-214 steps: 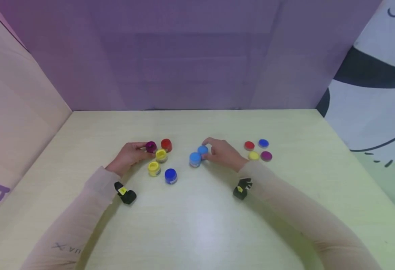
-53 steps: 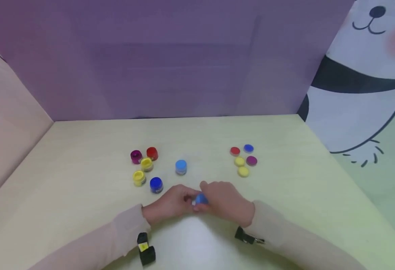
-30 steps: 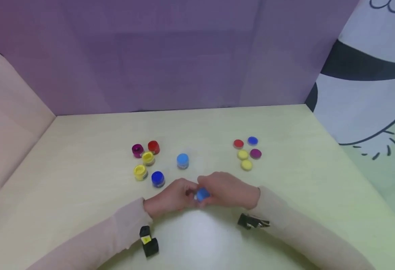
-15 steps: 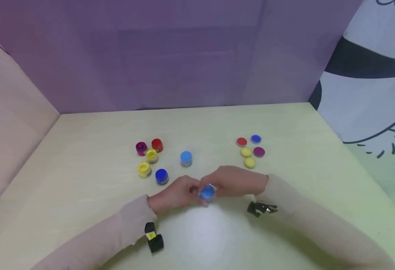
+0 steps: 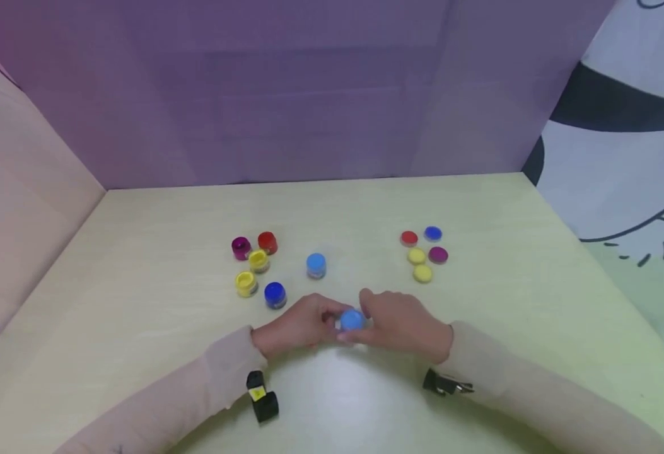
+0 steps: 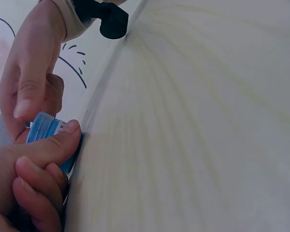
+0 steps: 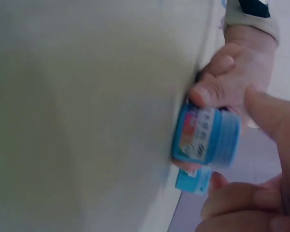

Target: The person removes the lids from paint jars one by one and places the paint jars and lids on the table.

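Observation:
My left hand (image 5: 303, 321) grips a light blue paint jar (image 7: 195, 133) by its labelled body, thumb on one side and fingers beneath. The jar is upright close over the table, its light blue lid (image 5: 352, 320) on top. My right hand (image 5: 405, 323) is at the lid, its thumb and fingers spread around it. In the right wrist view a gap shows between the right thumb (image 7: 266, 108) and the lid, and the other fingers are bent below. A second light blue jar (image 5: 316, 265) with its lid on stands farther back on the table.
Left of the hands stand a dark blue jar (image 5: 275, 294), two yellow jars (image 5: 246, 284), a red jar (image 5: 267, 242) and a purple jar (image 5: 241, 247). Toward the right lie loose lids: red (image 5: 408, 238), blue (image 5: 433, 233), purple (image 5: 437, 255) and two yellow lids (image 5: 422, 273). A purple panel (image 5: 320, 113) borders the back.
One light blue jar was brought from mid-table toward the front and into both hands. A second yellow lid joined the loose lids. Just now the right fingers have spread away from the held jar's lid.

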`<state>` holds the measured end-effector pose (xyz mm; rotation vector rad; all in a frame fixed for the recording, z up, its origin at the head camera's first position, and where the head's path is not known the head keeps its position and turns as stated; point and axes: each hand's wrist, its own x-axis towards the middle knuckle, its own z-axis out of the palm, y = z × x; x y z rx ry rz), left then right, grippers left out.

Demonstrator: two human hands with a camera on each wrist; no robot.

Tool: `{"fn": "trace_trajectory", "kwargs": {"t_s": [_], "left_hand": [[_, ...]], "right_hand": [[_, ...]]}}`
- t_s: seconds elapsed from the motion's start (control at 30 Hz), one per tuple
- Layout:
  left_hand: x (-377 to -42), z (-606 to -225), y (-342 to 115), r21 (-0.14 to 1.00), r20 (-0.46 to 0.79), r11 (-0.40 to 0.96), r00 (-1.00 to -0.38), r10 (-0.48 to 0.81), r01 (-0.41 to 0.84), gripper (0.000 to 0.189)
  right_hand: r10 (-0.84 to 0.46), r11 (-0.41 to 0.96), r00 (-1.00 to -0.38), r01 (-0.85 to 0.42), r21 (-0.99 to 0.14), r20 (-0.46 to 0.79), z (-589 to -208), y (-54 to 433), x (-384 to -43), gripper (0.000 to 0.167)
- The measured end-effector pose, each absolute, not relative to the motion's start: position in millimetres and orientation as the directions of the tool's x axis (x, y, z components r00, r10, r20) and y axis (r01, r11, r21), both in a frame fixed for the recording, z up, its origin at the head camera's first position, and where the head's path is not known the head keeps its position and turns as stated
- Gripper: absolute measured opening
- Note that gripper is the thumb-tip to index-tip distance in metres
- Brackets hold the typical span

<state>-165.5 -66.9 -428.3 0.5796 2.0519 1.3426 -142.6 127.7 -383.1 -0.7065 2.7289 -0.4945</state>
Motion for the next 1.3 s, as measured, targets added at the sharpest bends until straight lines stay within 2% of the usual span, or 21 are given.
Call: {"fn": "trace_trajectory", "kwargs": {"t_s": [0.3,0.6,0.8,0.97,1.1,1.3], "left_hand": [[-165.8,-426.6,-66.6,0.912,-0.263,0.409,-0.721,0.641,0.031,0.028],[-165.9,-429.0,-66.0,0.909,-0.244,0.411,-0.717,0.653,0.065,0.024],[-166.4,-429.5,-66.9,0.915,-0.244,0.401,-0.721,0.648,0.051,0.024],[-166.6,-429.0,-66.8,0.914,-0.262,0.406,-0.721,0.642,0.029,0.025],[-167.1,-428.3,-67.0,0.910,-0.266,0.414,-0.717,0.644,0.034,0.029],[-166.3,-426.6,-67.7,0.909,-0.268,0.416,-0.717,0.644,0.034,0.035]], "right_hand": [[-0.478,0.845,-0.864,-0.404,-0.350,-0.157,-385.3,120.6,-142.5,0.043],[-0.512,0.825,-0.846,-0.435,-0.362,-0.151,-378.4,123.1,-142.3,0.035],[-0.614,0.753,-0.778,-0.526,-0.396,-0.134,-375.4,129.3,-146.7,0.029],[-0.721,0.634,-0.688,-0.610,-0.475,-0.078,-373.7,137.0,-152.5,0.030],[-0.774,0.573,-0.632,-0.669,-0.474,-0.044,-373.7,142.6,-155.9,0.034],[-0.782,0.579,-0.620,-0.680,-0.450,-0.070,-370.3,144.1,-157.1,0.037]]}}
